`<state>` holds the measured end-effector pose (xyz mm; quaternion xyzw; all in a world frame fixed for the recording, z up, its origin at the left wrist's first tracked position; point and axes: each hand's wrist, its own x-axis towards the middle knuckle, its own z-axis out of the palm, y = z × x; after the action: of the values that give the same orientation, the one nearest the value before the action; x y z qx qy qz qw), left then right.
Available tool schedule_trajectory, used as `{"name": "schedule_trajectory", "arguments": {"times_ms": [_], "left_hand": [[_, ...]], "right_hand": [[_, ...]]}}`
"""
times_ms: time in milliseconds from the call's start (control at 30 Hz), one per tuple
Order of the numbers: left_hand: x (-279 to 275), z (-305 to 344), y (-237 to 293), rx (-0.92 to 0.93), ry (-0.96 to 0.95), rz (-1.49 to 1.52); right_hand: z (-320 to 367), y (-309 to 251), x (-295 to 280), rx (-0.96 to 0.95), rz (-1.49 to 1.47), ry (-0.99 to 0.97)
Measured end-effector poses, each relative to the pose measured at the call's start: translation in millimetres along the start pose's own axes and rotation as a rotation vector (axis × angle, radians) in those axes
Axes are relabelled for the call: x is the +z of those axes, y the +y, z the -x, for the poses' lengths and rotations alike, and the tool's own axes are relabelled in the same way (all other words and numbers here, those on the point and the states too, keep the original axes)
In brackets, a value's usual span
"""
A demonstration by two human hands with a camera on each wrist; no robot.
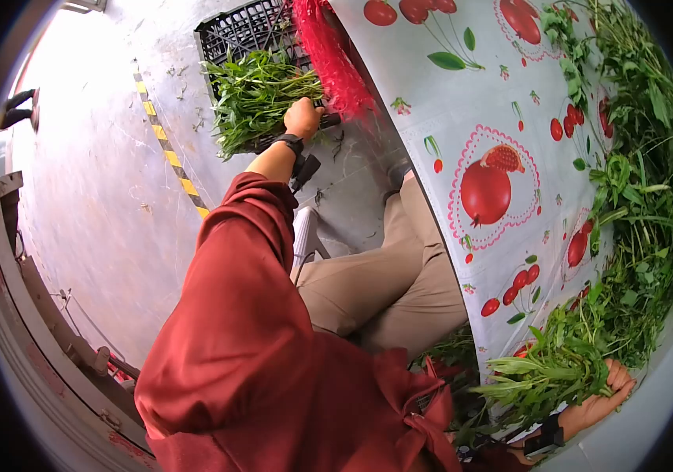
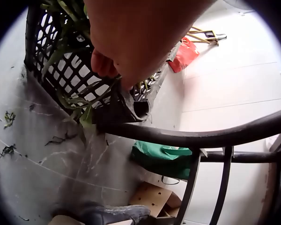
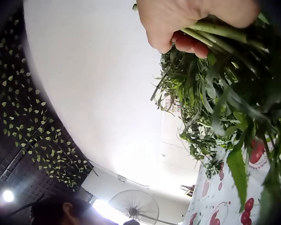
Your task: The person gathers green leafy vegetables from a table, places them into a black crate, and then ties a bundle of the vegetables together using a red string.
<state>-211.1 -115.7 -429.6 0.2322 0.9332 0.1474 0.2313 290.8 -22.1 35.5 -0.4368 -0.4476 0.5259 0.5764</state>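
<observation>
My left hand (image 1: 302, 118) grips the near rim of a black plastic crate (image 1: 254, 31) on the floor, its fingers curled over the edge by the corner in the left wrist view. Leafy green stalks (image 1: 254, 94) lie across the crate, their stem ends beside this hand. At the table's lower right, my right hand (image 1: 602, 395) holds a bunch of leafy greens (image 1: 545, 374) by the stems. Thick cut stems (image 3: 220, 33) pass under its curled fingers in the right wrist view. A long heap of greens (image 1: 643, 212) lies along the table's far side.
A pomegranate-and-cherry print cloth (image 1: 431, 102) covers the table. Red fringed material (image 1: 332, 67) hangs between table and crate. Yellow-black tape (image 1: 165, 145) runs along the floor. A dark tubular frame (image 2: 178, 137), a green bag (image 2: 161, 159) and a cardboard box (image 2: 152, 198) stand near the crate.
</observation>
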Motion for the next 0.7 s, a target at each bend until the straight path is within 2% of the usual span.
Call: {"name": "schedule_trajectory", "arguments": {"times_ms": [100, 167, 200, 267, 300, 333, 367, 433, 467, 500, 567, 600, 633, 667, 700], "left_hand": [[10.9, -9.0, -7.4, -0.038, 0.004, 0.09], [16.1, -11.3, -15.3, 0.118, 0.048, 0.06], [21.5, -13.6, -17.6, 0.215, 0.077, -0.164], [29.9, -14.3, -27.8, 0.205, 0.071, -0.106], [16.4, -6.1, -20.7, 0.204, 0.066, -0.045], [-8.2, 4.2, -7.6, 0.138, -0.079, -0.088], [-6.2, 3.2, -11.6, 0.137, -0.08, -0.087], [0.2, -1.5, -26.8, 0.311, 0.02, -0.141], [2.0, -4.7, -34.0, 0.341, 0.047, -0.158], [-1.8, -4.4, -34.9, 0.333, 0.051, -0.156], [-10.6, -4.8, -36.1, 0.293, 0.061, -0.154], [-18.5, -2.8, -30.8, 0.264, 0.038, -0.156], [-19.6, -3.7, -30.9, 0.26, 0.043, -0.149], [-20.3, -4.6, -31.4, 0.292, 0.072, -0.153], [-20.9, -5.8, -31.9, 0.324, 0.101, -0.159]], "right_hand": [[-3.0, -2.2, -9.6, 0.034, -0.025, -0.041], [-8.3, -5.3, -21.0, 0.087, -0.056, -0.207], [-8.0, -4.8, -17.2, 0.093, -0.056, -0.212], [-5.0, -3.3, -10.2, 0.058, -0.01, -0.091], [-4.2, -2.3, -8.3, 0.059, -0.013, -0.095], [-3.2, -2.4, -7.0, 0.072, -0.026, -0.109], [-1.7, -2.8, -5.8, 0.086, -0.036, -0.121], [0.9, -1.2, -2.4, 0.072, -0.028, -0.109], [1.8, 0.3, 0.0, 0.056, -0.023, -0.097], [2.5, 1.4, 1.0, 0.058, -0.025, -0.106], [2.8, 1.2, 3.4, -0.015, 0.121, 0.04], [4.6, 2.3, 12.0, -0.018, 0.12, 0.03], [7.9, 3.0, 22.7, -0.005, 0.123, 0.111], [9.4, 2.7, 29.3, 0.008, 0.127, 0.195], [7.3, 0.9, 23.7, 0.004, 0.127, 0.19]]}}
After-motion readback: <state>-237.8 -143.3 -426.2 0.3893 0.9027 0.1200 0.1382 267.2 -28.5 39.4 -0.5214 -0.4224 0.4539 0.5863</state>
